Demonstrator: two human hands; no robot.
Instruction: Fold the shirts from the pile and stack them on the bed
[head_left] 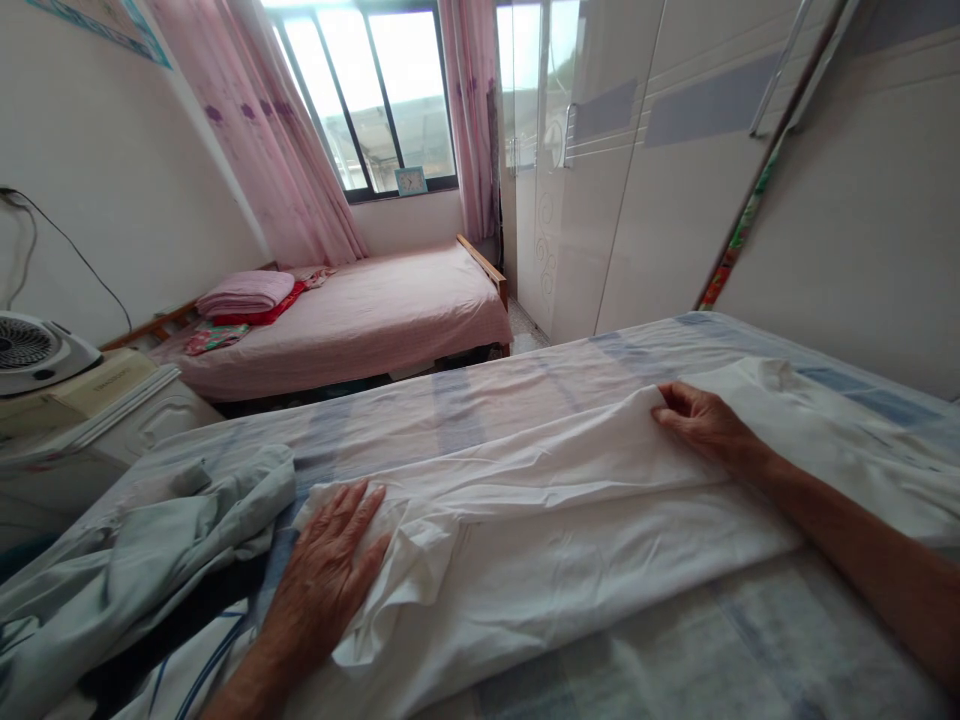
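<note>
A white garment [555, 540], perhaps a shirt, lies spread lengthwise on the bed in front of me, with one long side folded over. My left hand [330, 555] rests flat on its left end, fingers stretched out beside a crumpled part. At the far right corner of the fold, my right hand [701, 420] pinches the cloth edge between thumb and fingers and lifts it slightly. Another white garment [840, 430] lies just beyond my right forearm. Whether the two white cloths join is hidden by the arm.
Pale green clothes [172, 540] lie heaped at the left on the plaid bedsheet [465, 410]. Farther back stands a pink-covered bed [405, 310] with folded bedding [247, 293]. A wardrobe [637, 180] lines the right side. A fan [37, 350] sits at far left.
</note>
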